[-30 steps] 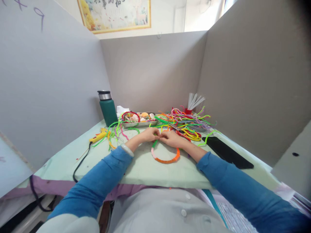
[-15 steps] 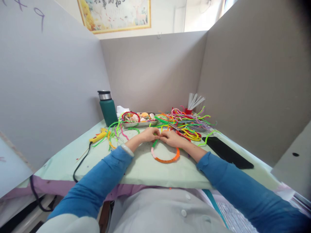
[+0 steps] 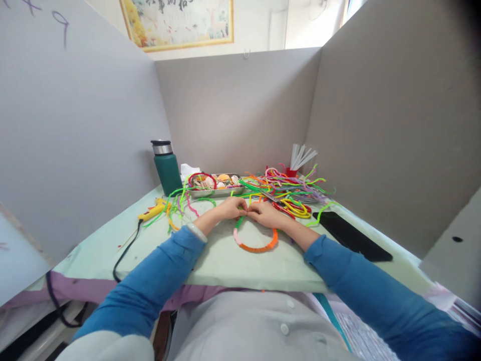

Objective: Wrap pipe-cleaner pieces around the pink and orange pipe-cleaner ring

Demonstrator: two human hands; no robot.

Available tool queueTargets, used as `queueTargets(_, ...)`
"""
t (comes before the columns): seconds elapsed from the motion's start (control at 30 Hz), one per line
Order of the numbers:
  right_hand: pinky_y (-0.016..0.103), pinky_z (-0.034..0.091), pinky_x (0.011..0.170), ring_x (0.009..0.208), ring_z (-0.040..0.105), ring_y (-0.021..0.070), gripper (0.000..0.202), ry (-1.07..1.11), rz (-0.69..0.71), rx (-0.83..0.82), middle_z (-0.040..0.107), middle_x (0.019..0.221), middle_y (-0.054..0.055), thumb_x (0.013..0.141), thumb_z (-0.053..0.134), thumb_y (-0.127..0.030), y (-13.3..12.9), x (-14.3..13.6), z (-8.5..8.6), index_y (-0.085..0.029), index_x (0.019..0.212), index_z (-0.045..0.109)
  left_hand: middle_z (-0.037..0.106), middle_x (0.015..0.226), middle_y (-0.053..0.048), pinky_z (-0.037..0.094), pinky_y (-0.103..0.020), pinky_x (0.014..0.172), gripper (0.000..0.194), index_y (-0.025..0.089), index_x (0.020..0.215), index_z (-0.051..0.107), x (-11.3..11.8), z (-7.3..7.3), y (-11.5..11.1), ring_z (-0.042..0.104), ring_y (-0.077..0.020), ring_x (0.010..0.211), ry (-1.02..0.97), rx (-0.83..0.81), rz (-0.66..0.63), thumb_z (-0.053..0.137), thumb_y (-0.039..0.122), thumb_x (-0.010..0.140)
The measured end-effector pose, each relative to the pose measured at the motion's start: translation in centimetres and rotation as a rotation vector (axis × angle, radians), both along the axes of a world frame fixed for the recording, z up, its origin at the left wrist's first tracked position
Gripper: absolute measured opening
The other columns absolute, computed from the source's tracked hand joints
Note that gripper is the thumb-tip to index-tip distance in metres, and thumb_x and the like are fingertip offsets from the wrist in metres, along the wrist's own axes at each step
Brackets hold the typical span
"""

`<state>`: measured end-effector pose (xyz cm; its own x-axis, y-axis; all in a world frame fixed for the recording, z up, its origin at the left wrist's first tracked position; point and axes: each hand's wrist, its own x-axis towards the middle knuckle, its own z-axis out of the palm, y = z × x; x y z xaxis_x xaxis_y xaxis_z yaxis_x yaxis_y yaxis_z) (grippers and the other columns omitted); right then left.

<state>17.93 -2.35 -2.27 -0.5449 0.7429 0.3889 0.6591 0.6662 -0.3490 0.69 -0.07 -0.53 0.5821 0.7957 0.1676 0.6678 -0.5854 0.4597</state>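
Lying toward me on the cloth is a ring (image 3: pixel 259 249) wrapped in fuzzy pipe cleaner, with orange, pale pink and green stretches. My left hand (image 3: pixel 231 208) pinches at the ring's far side, by the green stretch. Right beside it, my right hand (image 3: pixel 266 215) is closed too, its fingertips meeting the left ones over the same spot. The fingers cover the far part of the ring, so the exact piece between them is hidden. Just behind my right hand lie scissors (image 3: pixel 269 197) and a yellow pipe-cleaner coil (image 3: pixel 296 209).
Loose pipe cleaners (image 3: pixel 300 186) pile up at the back right, near a red cup (image 3: pixel 291 173) of glue sticks (image 3: pixel 299 157). A metal tray (image 3: pixel 225 191) holds shells. Leftward are a green bottle (image 3: pixel 167 170) and a corded yellow glue gun (image 3: pixel 152 211); rightward, a black slab (image 3: pixel 349 235).
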Motion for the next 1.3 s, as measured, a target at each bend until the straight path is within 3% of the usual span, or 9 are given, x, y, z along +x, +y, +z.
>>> queueTargets(1.3,0.020,0.027,0.052,0.059,0.045,0.0096,0.022,0.012,-0.008,-0.006,0.057,0.065,0.001,0.078,0.046,-0.030,-0.08,-0.01,0.04,-0.013,0.072,0.058,0.056,0.057,0.001,0.036,-0.020,0.052,0.025,0.013,0.080,0.059,0.21,0.55,-0.71,0.049,-0.0102,0.052,0.022,0.021,0.031,0.053,0.034,0.067)
